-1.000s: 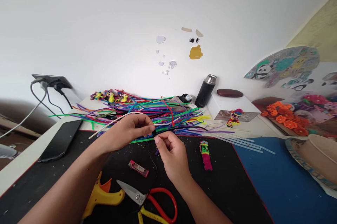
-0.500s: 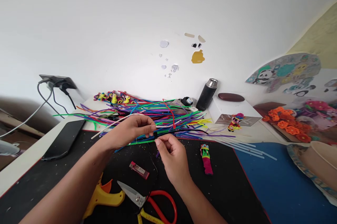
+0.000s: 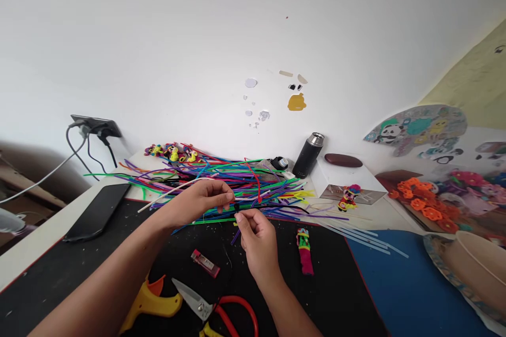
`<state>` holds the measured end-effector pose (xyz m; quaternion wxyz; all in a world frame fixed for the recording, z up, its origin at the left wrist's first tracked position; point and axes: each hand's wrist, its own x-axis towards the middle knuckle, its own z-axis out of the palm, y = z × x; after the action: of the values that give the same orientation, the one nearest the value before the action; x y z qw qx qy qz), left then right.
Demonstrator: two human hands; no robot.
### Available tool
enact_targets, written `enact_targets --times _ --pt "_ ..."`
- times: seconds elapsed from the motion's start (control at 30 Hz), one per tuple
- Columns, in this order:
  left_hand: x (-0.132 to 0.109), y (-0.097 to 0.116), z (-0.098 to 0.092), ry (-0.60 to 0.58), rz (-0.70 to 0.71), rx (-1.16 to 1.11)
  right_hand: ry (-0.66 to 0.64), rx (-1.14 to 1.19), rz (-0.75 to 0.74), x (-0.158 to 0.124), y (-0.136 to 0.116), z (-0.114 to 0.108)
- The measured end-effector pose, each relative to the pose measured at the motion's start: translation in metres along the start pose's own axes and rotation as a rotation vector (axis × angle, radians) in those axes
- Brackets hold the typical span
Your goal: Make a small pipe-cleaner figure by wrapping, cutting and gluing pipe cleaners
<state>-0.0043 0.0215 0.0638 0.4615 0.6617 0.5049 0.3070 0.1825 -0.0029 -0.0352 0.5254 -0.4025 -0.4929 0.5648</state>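
Observation:
My right hand (image 3: pixel 259 242) pinches a small black fuzzy piece (image 3: pixel 236 206), which looks like a bit of pipe cleaner. Thumb and fingers of my left hand (image 3: pixel 200 201) are pressed together just beside it; what they grip is too small to make out. Behind both hands spreads a heap of coloured pipe cleaners (image 3: pixel 221 168). On the black mat below lie a pink lighter (image 3: pixel 205 263) and scissors (image 3: pixel 201 306) with red and yellow handles. A yellow glue gun (image 3: pixel 156 302) is partly hidden by my left forearm. Right of my hands lies a small green and magenta pipe-cleaner figure (image 3: pixel 304 252).
A phone (image 3: pixel 97 213) lies at the left. Several small figures (image 3: pixel 172 153) sit at the back by the wall. A black flask (image 3: pixel 308 156) stands beside a white box (image 3: pixel 348 179) with another figure (image 3: pixel 349 198). Clear sticks (image 3: pixel 358 238) and a bowl (image 3: pixel 474 268) are at the right.
The view has tilted up slightly, so most things sit lower in the picture. Both hands stay close together around the small black piece, with little visible movement.

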Motion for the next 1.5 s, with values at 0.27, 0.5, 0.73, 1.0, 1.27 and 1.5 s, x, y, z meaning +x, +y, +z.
enact_targets --times 0.27,0.5,0.73,1.0,1.27,1.5 --pt "0.0001 -0.0024 0.0000 -0.011 0.001 -0.002 -0.002 0.036 0.021 0.0012 0.0023 0.0001" --pt "0.0001 -0.0041 -0.0006 -0.002 0.004 0.015 0.029 0.014 -0.021 0.0015 0.0024 -0.0005" --pt "-0.0009 -0.0012 0.0025 -0.002 -0.010 0.017 0.019 0.034 -0.007 0.0014 -0.0011 -0.0002" --pt "0.0004 -0.0017 0.0025 -0.005 0.001 0.022 0.007 0.051 0.009 0.0017 -0.0012 0.0001" --pt "0.0000 0.0016 0.0036 -0.006 -0.012 0.026 0.005 0.035 -0.011 0.0008 -0.0019 -0.0007" --pt "0.0008 -0.0001 0.0035 -0.007 -0.006 0.008 0.009 0.018 -0.004 0.0000 -0.0057 -0.0004"
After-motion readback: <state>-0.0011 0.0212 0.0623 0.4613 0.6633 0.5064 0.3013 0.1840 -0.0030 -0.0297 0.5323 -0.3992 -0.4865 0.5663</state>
